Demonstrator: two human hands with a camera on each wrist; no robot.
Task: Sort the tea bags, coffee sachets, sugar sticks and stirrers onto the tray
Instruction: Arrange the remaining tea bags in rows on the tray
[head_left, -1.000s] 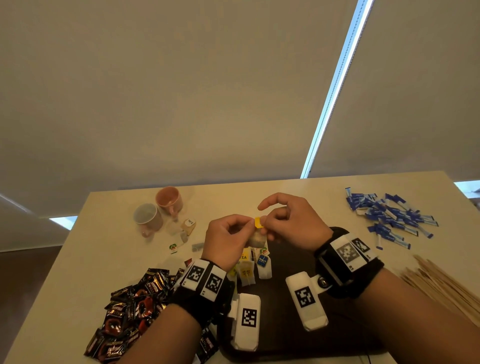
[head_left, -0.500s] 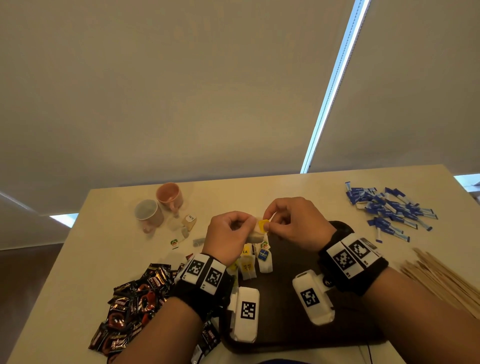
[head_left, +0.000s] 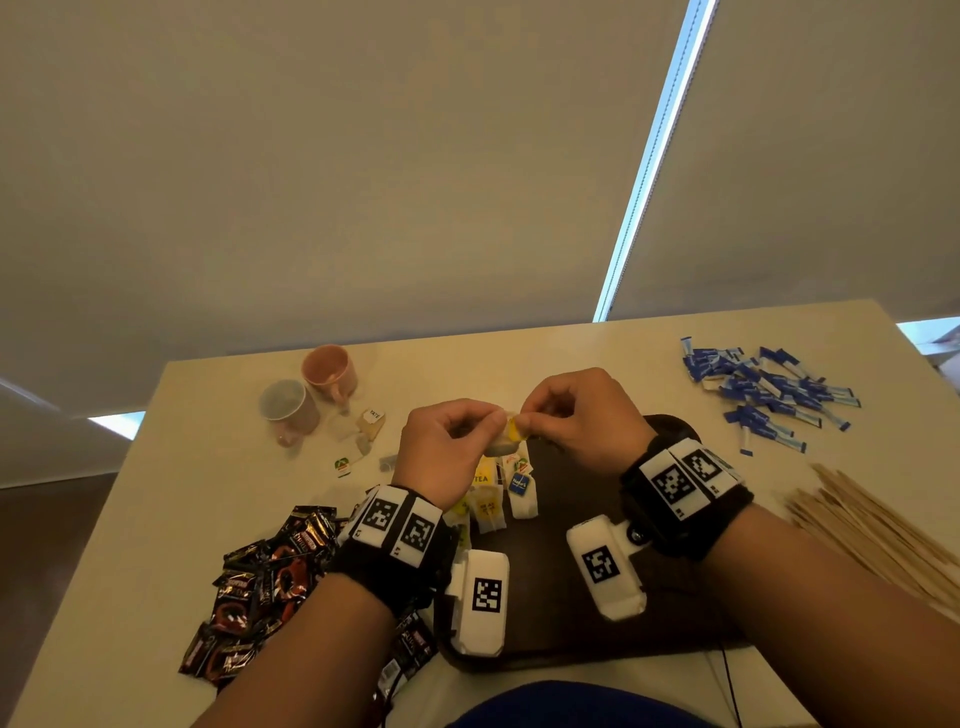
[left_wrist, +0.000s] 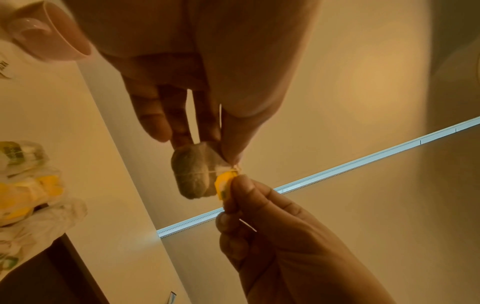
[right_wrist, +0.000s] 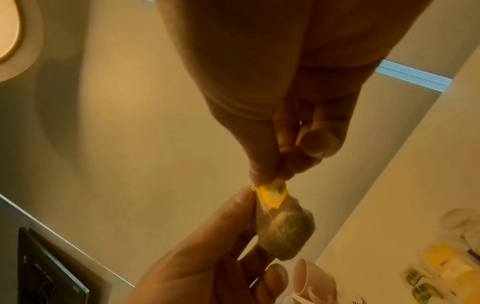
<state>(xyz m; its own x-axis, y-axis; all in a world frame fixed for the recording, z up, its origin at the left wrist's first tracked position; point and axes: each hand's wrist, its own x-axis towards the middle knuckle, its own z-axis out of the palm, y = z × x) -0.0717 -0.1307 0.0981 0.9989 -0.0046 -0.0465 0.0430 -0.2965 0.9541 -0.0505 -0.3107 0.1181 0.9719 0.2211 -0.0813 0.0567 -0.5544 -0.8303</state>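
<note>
Both hands are raised above the far edge of the dark tray (head_left: 582, 639). My left hand (head_left: 449, 441) pinches a tea bag (left_wrist: 193, 174) by its top, thumb against fingers. My right hand (head_left: 576, 415) pinches the bag's yellow tag (right_wrist: 272, 195) close beside the bag. String is wound round the bag. Several tea bags (head_left: 491, 506) lie on the tray's left part. Coffee sachets (head_left: 260, 587) are heaped at the left, blue sugar sticks (head_left: 763, 389) at the far right, wooden stirrers (head_left: 872, 530) at the right edge.
Two pink cups (head_left: 306, 389) lie on their sides at the far left of the table. A few loose tea bags and tags (head_left: 366, 431) lie next to them. A window blind hangs behind the table's far edge.
My right index finger, raised before, has curled down onto the tag. Both hands have stayed close together above the tray with the tea bag between them.
</note>
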